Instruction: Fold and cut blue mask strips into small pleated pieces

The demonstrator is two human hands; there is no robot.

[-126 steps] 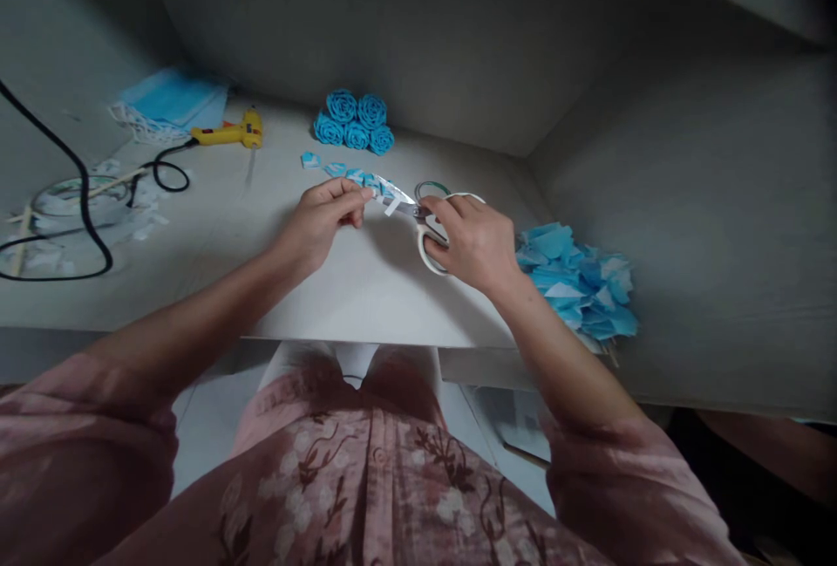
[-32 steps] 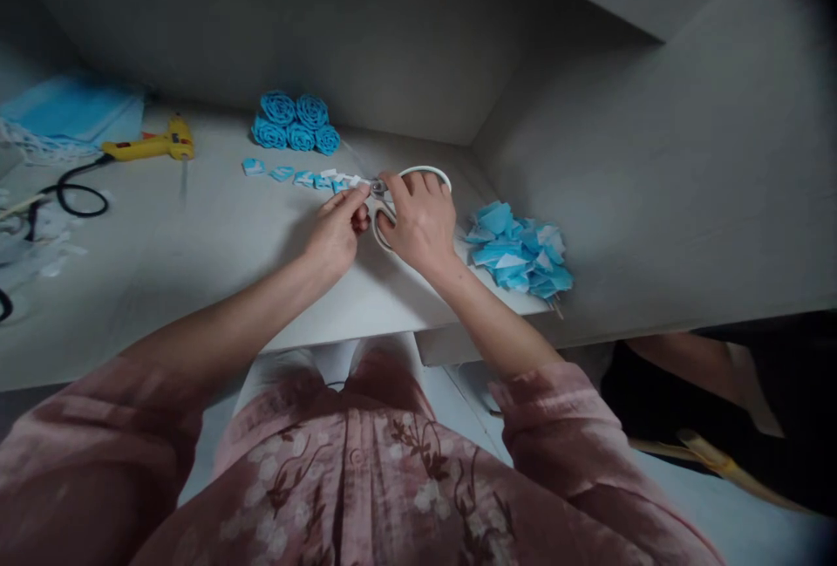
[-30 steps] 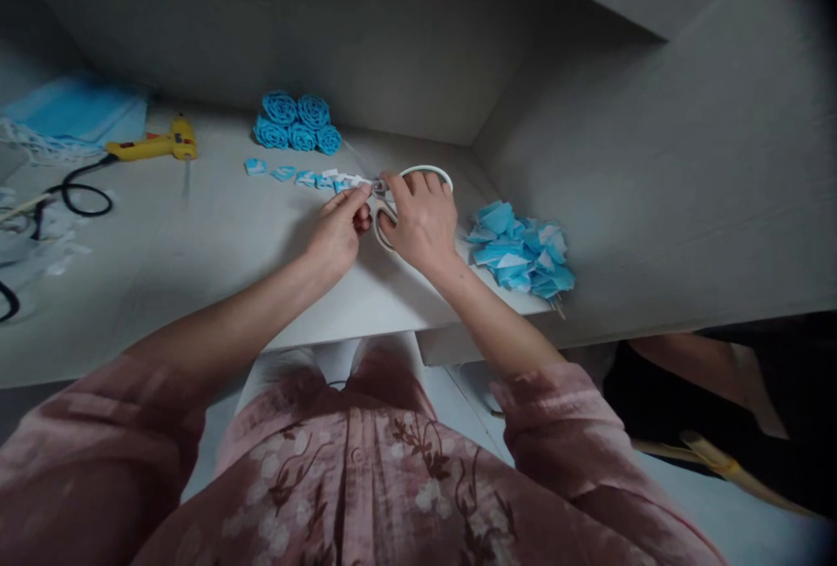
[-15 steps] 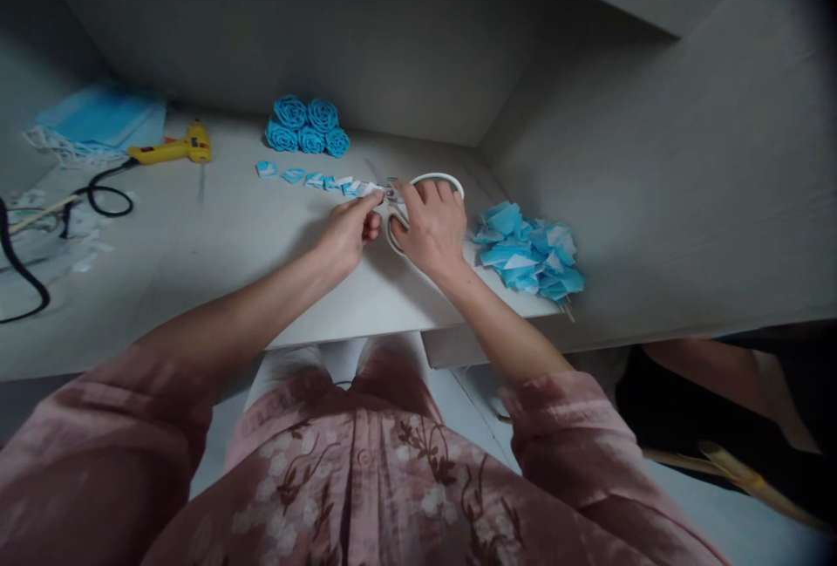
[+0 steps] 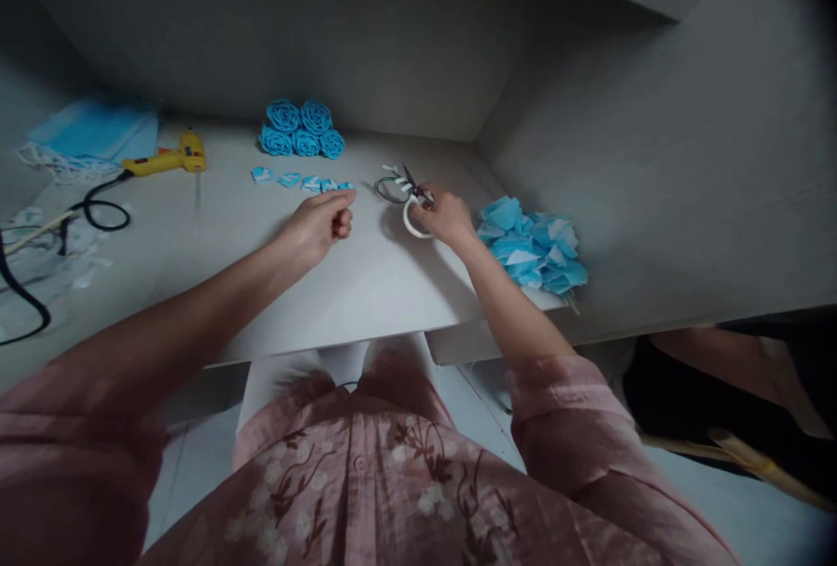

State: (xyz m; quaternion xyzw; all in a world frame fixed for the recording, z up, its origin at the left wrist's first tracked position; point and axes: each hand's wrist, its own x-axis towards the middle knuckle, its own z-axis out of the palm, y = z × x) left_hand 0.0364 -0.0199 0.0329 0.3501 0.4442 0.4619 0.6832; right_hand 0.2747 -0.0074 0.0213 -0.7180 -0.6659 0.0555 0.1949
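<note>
My right hand [image 5: 445,215] grips a pair of scissors [image 5: 417,221] with a white finger loop, low over the table. Its dark blade points up and away from me. Beside the blades are a thin dark ring [image 5: 391,190], which may be the other loop, and some small white strips [image 5: 400,180]. My left hand [image 5: 317,223] is closed, its thumb and index finger together at the right end of a row of small folded blue-and-white pieces [image 5: 289,180]. What lies between those fingertips is hidden.
Several blue rolled rosettes [image 5: 302,128] are stacked at the back. A yellow glue gun [image 5: 171,158] and blue face masks [image 5: 95,137] lie left, near white scraps [image 5: 45,256] and a black cord [image 5: 108,217]. Crumpled blue-and-white pieces [image 5: 531,245] sit right, beside the side wall [image 5: 654,173].
My hands have moved apart: the left slid leftward along the row, the right shifted slightly right with the scissors. The scissors have turned, and their blades now point away from me.
</note>
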